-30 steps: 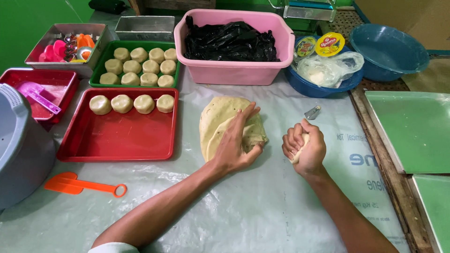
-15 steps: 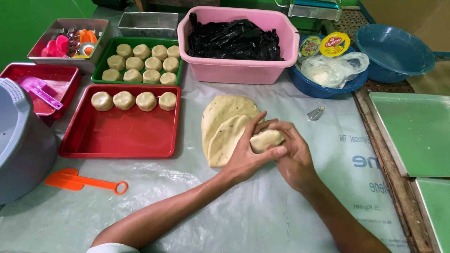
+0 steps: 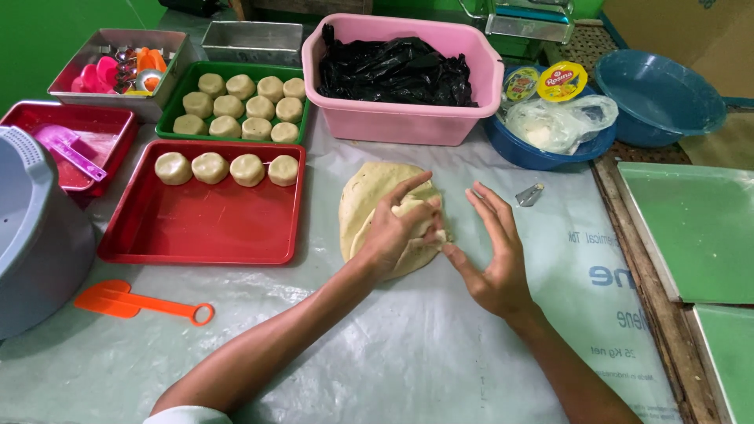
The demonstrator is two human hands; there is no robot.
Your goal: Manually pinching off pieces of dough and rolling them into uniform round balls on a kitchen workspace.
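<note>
A work table (image 3: 408, 369) is covered by a sheet of clear plastic (image 3: 236, 353), wrinkled and shiny under even light. The surroundings are placed here by the pink tub (image 3: 393, 118), which is set at the far middle of the table. Behind and to the left of the tub a bright green wall (image 3: 39, 31) is seen. To the right of the tub a strip of dark wooden edge (image 3: 636, 251) is found (worn and rough), and beyond it pale green boards (image 3: 691, 228) are laid flat. Far right behind the tub a brown cardboard box (image 3: 691, 31) is partly seen.
</note>
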